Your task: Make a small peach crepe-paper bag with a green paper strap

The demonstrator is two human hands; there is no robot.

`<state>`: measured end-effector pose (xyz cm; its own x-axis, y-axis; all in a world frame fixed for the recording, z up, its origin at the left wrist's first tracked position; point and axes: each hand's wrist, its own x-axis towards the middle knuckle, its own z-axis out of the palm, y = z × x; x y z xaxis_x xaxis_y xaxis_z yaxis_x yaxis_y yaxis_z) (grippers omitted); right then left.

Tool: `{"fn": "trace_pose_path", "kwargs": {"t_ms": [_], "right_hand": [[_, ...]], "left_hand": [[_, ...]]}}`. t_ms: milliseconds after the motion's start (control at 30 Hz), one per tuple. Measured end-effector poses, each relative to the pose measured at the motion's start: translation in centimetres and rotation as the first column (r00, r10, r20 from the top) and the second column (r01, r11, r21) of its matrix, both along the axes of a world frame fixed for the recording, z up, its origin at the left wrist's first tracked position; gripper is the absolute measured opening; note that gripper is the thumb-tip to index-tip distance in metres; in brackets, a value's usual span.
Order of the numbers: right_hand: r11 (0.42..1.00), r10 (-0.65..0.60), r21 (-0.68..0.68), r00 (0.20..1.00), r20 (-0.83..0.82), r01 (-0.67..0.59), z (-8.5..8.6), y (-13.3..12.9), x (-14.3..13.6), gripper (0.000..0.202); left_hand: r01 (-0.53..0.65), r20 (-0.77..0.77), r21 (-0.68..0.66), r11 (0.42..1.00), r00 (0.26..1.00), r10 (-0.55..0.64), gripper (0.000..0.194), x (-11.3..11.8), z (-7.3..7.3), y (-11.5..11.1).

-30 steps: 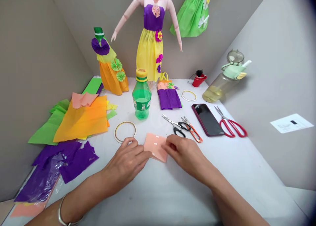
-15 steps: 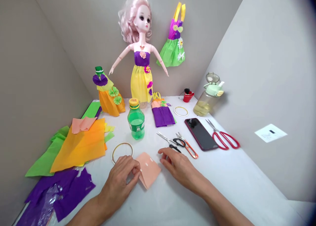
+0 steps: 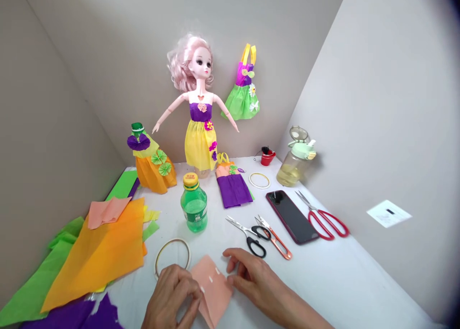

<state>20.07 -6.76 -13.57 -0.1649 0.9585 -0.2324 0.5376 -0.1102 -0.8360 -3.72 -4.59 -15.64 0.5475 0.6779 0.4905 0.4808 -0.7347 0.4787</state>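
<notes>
A folded peach sheet of crepe paper (image 3: 216, 298) lies on the table in front of me, with small white strips on its face. At its left edge my left hand (image 3: 173, 295) is closed, thumb and fingers pinching the paper. My right hand (image 3: 257, 283) is beside the sheet's right edge, fingers curved and apart; nothing shows in it. Just behind my left hand lies a roll of tape (image 3: 155, 264), partly covered by the knuckles. Black-handled scissors (image 3: 251, 233) and orange thread snips (image 3: 275, 238) lie beyond my right hand.
A green bottle (image 3: 194, 209) stands ahead, with a doll (image 3: 200, 113) behind it. Orange crepe paper (image 3: 104, 252) and other sheets spread at left. On the right are a phone (image 3: 292, 216), red scissors (image 3: 325, 221) and a water bottle (image 3: 293, 168).
The camera view has tilted up, so everything sits lower in the picture. My left hand stays at the peach paper's left edge and my right hand remains beside it.
</notes>
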Motion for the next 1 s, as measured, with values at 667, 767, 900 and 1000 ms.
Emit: {"fn": "trace_pose_path", "kwargs": {"t_ms": [667, 767, 900, 1000], "right_hand": [[0.999, -0.045, 0.0, 0.983, -0.178, 0.046, 0.1, 0.0, 0.0, 0.038], [0.998, -0.049, -0.047, 0.934, -0.355, 0.035, 0.2, 0.2, -0.2, 0.034], [0.996, -0.088, -0.066, 0.831, -0.549, 0.062, 0.4, 0.3, -0.5, 0.039], [0.994, -0.093, -0.104, 0.738, -0.669, 0.031, 0.7, 0.1, -1.0, 0.042]], "left_hand": [[-0.075, 0.013, 0.093, 0.993, 0.997, 0.074, 0.024, 0.0, -0.2, 0.4], [-0.074, 0.099, 0.16, 0.984, 0.993, 0.058, 0.025, -0.1, 0.3, 0.1], [-0.096, 0.186, 0.178, 0.979, 0.981, 0.062, 0.027, -0.2, 0.5, -0.5], [-0.113, 0.225, 0.182, 0.977, 0.972, 0.07, 0.026, 0.0, 0.7, -0.8]]}}
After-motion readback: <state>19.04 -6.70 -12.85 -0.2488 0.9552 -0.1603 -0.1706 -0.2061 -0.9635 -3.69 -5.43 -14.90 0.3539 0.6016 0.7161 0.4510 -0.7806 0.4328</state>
